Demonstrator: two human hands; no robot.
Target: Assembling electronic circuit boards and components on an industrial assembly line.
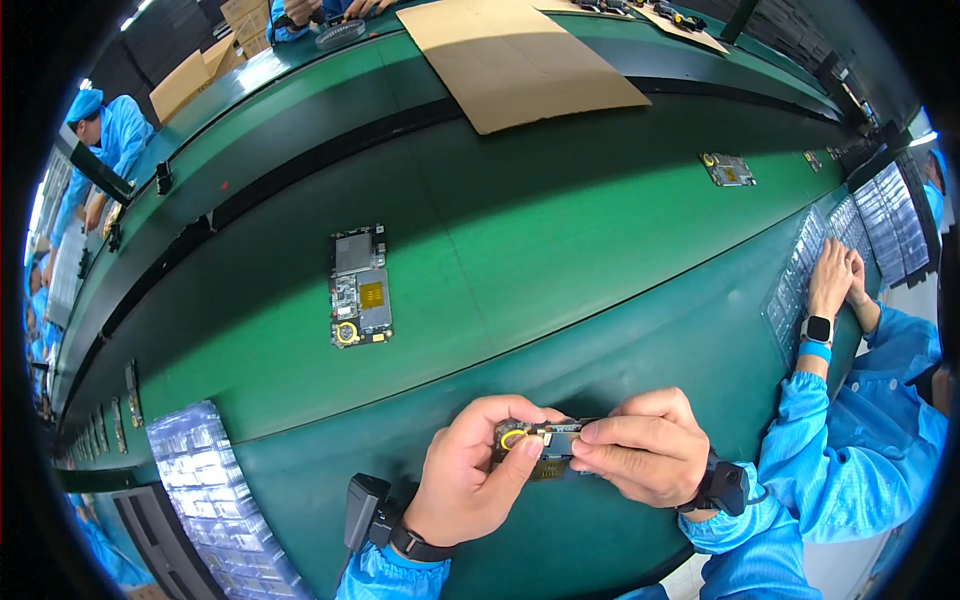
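A small circuit board [549,468] with a yellow ring and a gold patch is held between my two hands, above the near green mat. My left hand [478,465] grips its left end, thumb on top beside the yellow ring. At its right end, my right hand [645,445] pinches with thumb and fingers at the board's upper edge. Whether a smaller part sits in that pinch is hidden. Farther off, a similar circuit board [360,287] lies flat on the green belt, with a silver shield, a gold patch and a yellow ring.
Another board [728,170] lies right on the belt; several more line its far left. A clear plastic tray [220,500] stands left of my arm. At right, a co-worker's hands [835,280] touch a clear tray [797,278]. A cardboard sheet [520,60] lies at the back.
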